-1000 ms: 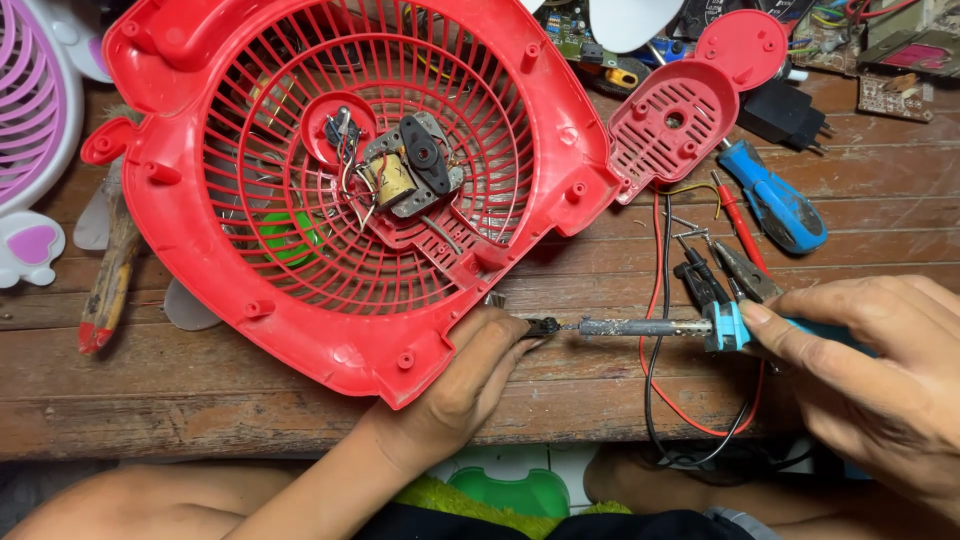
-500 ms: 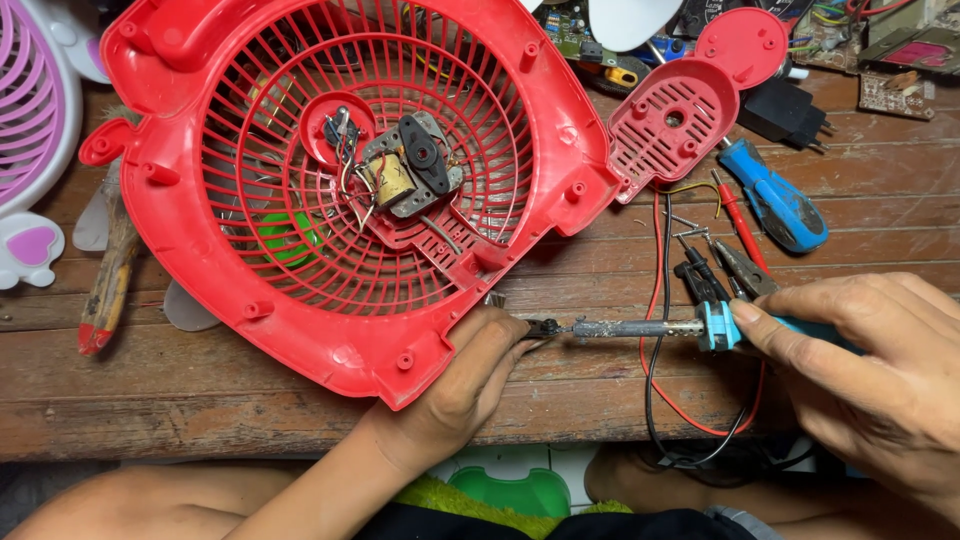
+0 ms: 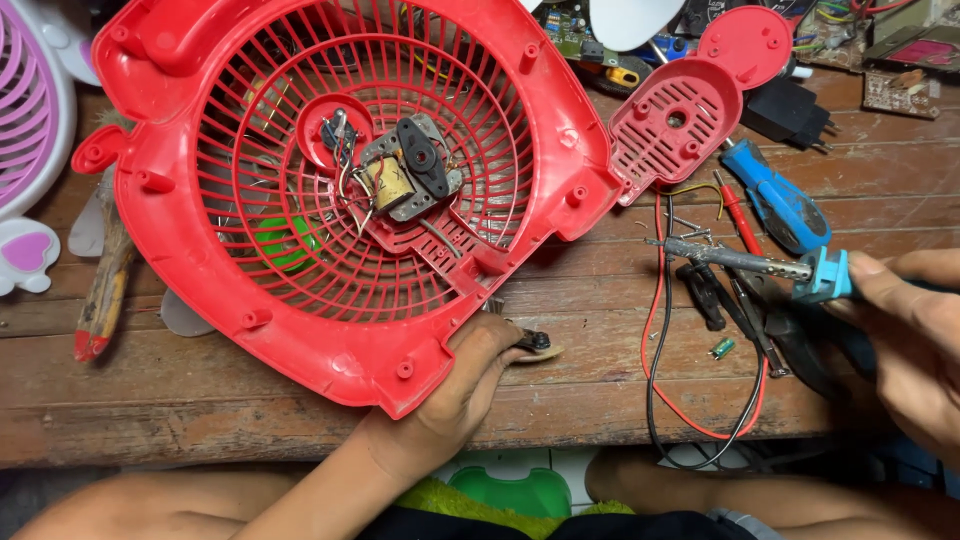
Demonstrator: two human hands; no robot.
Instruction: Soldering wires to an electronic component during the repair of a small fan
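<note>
Left hand [image 3: 470, 385] pinches a small black part [image 3: 533, 342] flat against the wooden table [image 3: 600, 400], just beside the red fan grille [image 3: 300, 300], to steady it. Right hand [image 3: 915, 330] closed around the soldering iron [image 3: 745, 262], tip lifted clear over the wires [image 3: 660, 340].
</note>
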